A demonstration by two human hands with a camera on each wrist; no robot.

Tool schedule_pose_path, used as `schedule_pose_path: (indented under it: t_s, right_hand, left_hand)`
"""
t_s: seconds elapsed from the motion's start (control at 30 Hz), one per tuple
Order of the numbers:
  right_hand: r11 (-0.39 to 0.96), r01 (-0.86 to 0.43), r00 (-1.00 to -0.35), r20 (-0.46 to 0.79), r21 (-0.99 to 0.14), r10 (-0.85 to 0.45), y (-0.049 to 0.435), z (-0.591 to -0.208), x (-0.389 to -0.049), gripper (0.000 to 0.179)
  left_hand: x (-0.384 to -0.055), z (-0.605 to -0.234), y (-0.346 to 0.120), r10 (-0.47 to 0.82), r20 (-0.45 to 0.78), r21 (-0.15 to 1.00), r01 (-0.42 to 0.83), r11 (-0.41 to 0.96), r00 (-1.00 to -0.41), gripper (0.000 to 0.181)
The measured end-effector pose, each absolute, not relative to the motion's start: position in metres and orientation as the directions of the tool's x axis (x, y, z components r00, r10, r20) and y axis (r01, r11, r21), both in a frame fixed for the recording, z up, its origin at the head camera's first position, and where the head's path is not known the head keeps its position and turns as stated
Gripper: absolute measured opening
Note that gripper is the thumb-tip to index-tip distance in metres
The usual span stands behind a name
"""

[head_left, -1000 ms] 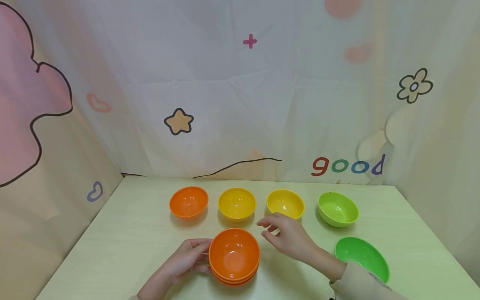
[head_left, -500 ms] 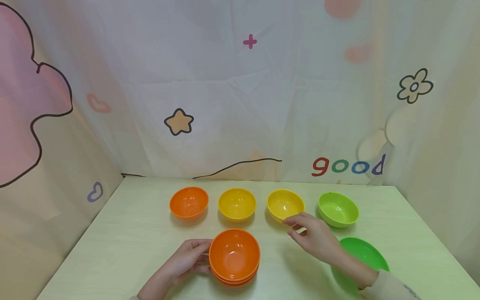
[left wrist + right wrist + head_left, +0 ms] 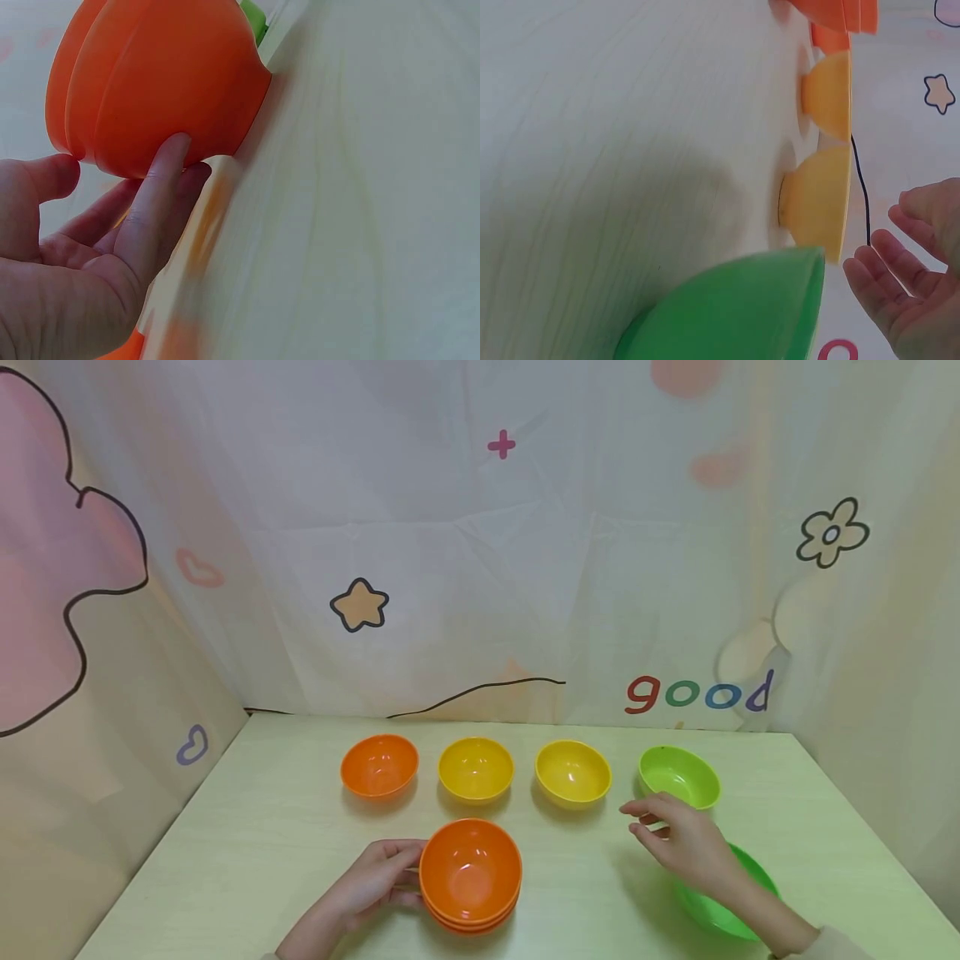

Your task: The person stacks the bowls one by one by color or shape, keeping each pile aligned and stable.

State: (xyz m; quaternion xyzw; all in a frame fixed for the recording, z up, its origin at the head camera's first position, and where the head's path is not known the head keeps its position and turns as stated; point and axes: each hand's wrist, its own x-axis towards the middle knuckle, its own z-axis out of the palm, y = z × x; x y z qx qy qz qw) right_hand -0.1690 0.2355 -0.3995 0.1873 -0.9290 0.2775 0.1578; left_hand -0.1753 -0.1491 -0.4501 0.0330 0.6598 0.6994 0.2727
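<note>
A stack of orange bowls point(image 3: 471, 870) stands upright at the front middle of the table. Against its left side rests my left hand point(image 3: 375, 878); in the left wrist view its thumb is at the rims, and extended fingers point(image 3: 154, 187) touch the outer wall. Held in the air on the right, my right hand point(image 3: 686, 845) has loosely bent fingers and nothing in them. It overlaps the near edge of a lime green bowl point(image 3: 675, 770) in the head view. Below its wrist sits a darker green bowl point(image 3: 716, 917), partly hidden by the forearm.
Along the back of the table point(image 3: 247, 827) stand a single orange bowl point(image 3: 380, 767), a yellow bowl point(image 3: 476, 768) and a second yellow bowl point(image 3: 573, 771), in one row with the lime one. A printed cloth point(image 3: 465, 568) hangs behind and at both sides.
My right hand has moved rightward, away from beside the orange stack, past the second yellow bowl to the green bowls. My left hand stays at the stack.
</note>
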Motion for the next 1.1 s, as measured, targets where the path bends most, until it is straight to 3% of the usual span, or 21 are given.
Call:
schedule_pose_path:
  t_s: [0.4, 0.67, 1.1]
  right_hand:
    - [0.838, -0.332, -0.905, 0.396, -0.433, -0.154, 0.272, -0.402, -0.16, 0.025]
    - [0.867, -0.315, -0.885, 0.45, -0.387, -0.121, 0.294, -0.405, -0.154, 0.022]
    - [0.917, -0.212, -0.909, 0.412, -0.336, -0.059, 0.331, -0.407, -0.145, 0.026]
  left_hand:
    - [-0.175, -0.45, -0.15, 0.413, -0.332, 0.936, -0.35, 0.036, -0.848, 0.053]
    - [-0.176, -0.451, -0.15, 0.416, -0.323, 0.939, -0.344, 0.026, -0.85, 0.051]
    - [-0.176, -0.452, -0.15, 0.421, -0.324, 0.938, -0.346, 0.023, -0.847, 0.055]
